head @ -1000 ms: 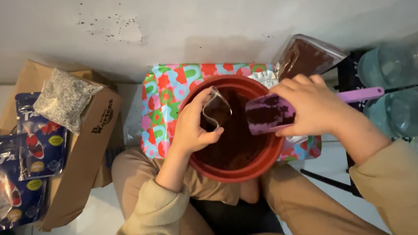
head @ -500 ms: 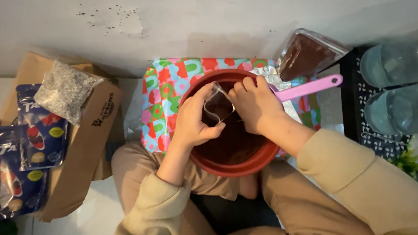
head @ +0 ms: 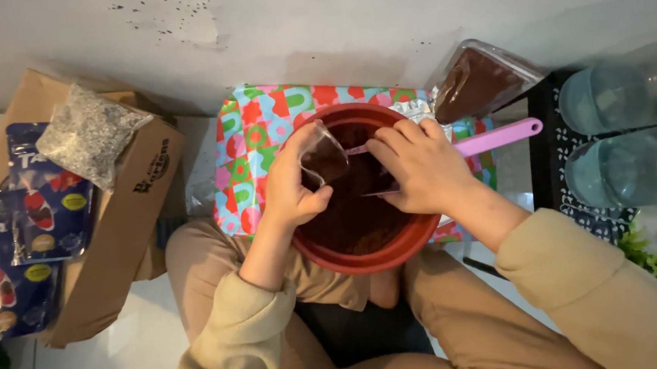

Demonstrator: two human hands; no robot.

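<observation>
Grey, speckled wall (head: 338, 33) fills the background, and below it a person sits cross-legged on a pale floor with a red-brown bowl (head: 354, 258) of dark soil resting on their lap. Under the bowl's far side lies a box wrapped in bright patterned paper (head: 251, 138).

Left hand (head: 290, 186) curls over the near-left rim of the bowl, its thumb and fingers pinching a small clear plastic bag (head: 321, 155) that stands open just above the fingertips, tilted toward the middle of the bowl. Some dark soil shows inside the bag.

Right hand (head: 421, 167) reaches in from the other side, fingers bent and closed around a pink scoop (head: 499, 136); the handle sticks out past the knuckles toward the upper right, while the scoop's head is hidden beneath the fingers, close to the mouth of the bag. The two hands are near each other over the soil, not touching.

Beyond the right hand's knuckles a clear packet of brown material (head: 479, 83) leans against the wall, and further right stand large clear water bottles (head: 628, 134). Well to the left of the left hand, a cardboard box (head: 121, 217) carries a bag of grey-white granules (head: 88, 136) and blue printed packets (head: 29, 227).
</observation>
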